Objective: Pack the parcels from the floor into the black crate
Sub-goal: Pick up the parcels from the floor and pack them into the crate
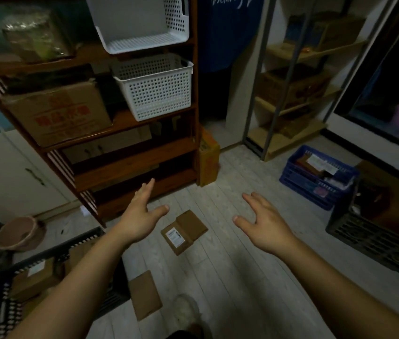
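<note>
Left hand (142,216) and right hand (264,223) spread empty above the labelled parcel (176,238).
Looks light, stiff cardboard; grip its side edges.

Home storeroom, this: wooden shelving (130,148) at eleven o'clock loaded with a carton (59,113) and white baskets (155,88), a metal rack (291,141) of boxes at two, a blue crate (298,178) at three on the plank floor (230,265).

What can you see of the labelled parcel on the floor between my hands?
The labelled parcel is flat, brown cardboard with a white label on top. It lies askew on the pale plank floor, its far edge against or under a plain brown parcel. Neither the left hand nor the right hand touches it.
</note>
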